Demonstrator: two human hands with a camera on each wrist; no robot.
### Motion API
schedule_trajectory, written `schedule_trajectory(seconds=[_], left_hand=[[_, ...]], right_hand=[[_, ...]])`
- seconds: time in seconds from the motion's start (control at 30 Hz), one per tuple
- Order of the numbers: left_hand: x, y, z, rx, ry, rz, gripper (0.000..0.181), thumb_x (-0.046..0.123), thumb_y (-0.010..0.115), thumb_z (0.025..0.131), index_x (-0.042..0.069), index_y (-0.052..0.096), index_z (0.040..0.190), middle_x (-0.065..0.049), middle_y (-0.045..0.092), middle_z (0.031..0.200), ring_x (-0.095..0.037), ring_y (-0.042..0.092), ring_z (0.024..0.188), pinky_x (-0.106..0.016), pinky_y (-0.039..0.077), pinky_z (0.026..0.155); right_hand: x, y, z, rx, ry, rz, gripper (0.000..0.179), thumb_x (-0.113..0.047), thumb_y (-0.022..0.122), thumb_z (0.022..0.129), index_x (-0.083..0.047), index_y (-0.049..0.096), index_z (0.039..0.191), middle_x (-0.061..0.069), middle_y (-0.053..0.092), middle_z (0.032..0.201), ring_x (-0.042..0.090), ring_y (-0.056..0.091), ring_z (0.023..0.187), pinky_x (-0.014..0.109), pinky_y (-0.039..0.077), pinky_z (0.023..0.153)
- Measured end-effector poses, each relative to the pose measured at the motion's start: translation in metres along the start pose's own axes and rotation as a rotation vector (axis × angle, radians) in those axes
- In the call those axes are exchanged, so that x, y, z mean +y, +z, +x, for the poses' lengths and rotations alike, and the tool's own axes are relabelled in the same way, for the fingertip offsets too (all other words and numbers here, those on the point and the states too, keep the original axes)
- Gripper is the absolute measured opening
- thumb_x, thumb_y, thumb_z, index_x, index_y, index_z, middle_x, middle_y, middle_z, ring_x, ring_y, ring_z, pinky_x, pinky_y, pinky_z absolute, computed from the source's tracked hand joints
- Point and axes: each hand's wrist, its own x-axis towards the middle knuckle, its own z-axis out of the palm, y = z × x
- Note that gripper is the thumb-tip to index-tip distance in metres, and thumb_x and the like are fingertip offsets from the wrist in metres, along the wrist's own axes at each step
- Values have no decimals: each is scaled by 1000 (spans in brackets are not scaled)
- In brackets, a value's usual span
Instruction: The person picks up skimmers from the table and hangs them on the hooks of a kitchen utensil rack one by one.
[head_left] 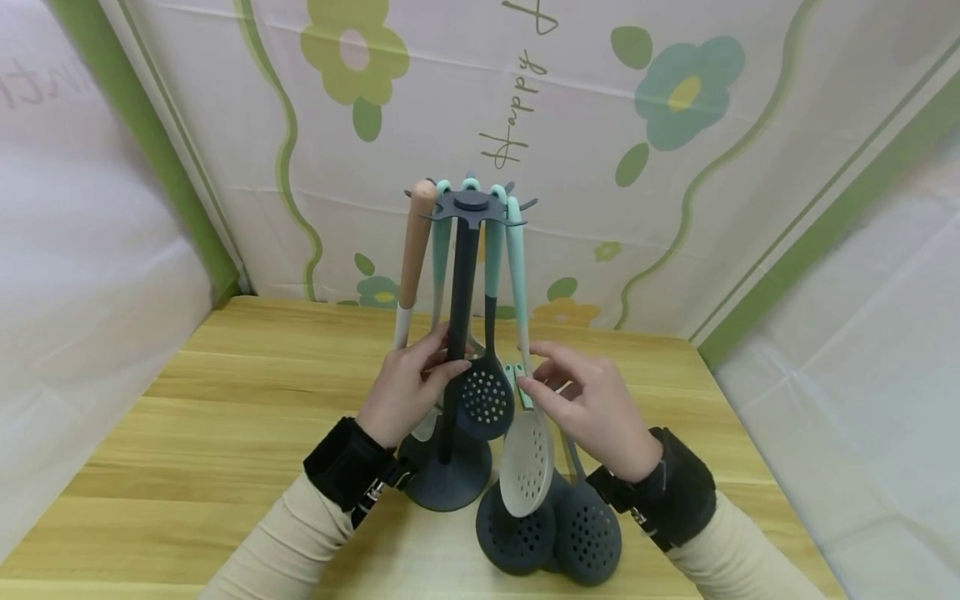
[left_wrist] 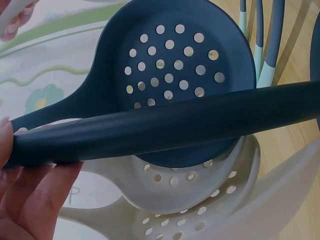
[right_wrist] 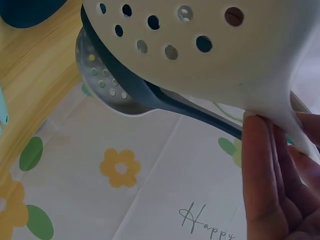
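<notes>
A dark utensil stand (head_left: 462, 275) rises from a round base on the table. My left hand (head_left: 408, 387) grips its pole partway up, and the fingers (left_wrist: 42, 200) curl round it in the left wrist view. From the top hooks hangs a white skimmer (head_left: 527, 467) with a mint handle. My right hand (head_left: 592, 408) pinches that skimmer at its neck, thumb and fingers (right_wrist: 262, 170) on either side. Between the hands hangs a dark skimmer (head_left: 486, 396). A utensil with a wooden handle (head_left: 417, 242) hangs at the left, its lower end behind my left hand.
Two more dark perforated skimmers lie on the wooden table (head_left: 262, 433), one in front (head_left: 517, 533) and one farther right (head_left: 592, 533), near my right wrist. A flower-printed cloth (head_left: 465, 92) stands behind the table, with white cloth at both sides.
</notes>
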Motion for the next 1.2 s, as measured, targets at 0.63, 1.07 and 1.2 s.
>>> schedule_trajectory(seconds=[0.63, 1.07, 1.2], left_hand=[[-2, 5, -4, -3, 22, -3, 34, 12, 59, 98, -1, 61, 130, -15, 72, 106, -30, 73, 104, -38, 60, 87], [-3, 7, -3, 35, 30, 17, 33, 8, 62, 96, -5, 62, 126, -14, 72, 102, -31, 74, 99, -39, 62, 81], [-3, 8, -2, 47, 36, 12, 32, 8, 62, 96, -4, 62, 126, -14, 72, 101, -31, 74, 99, -39, 62, 81]], right_hand=[[10, 23, 0, 47, -36, 99, 33, -12, 73, 88, 4, 71, 117, 3, 72, 75, 9, 68, 63, 28, 61, 57], [12, 40, 7, 104, -28, 149, 37, -17, 71, 90, 6, 70, 120, 5, 72, 77, 12, 68, 65, 33, 62, 56], [13, 43, 8, 112, -6, 166, 40, -17, 71, 90, 7, 70, 122, 6, 72, 78, 13, 69, 67, 32, 62, 57]])
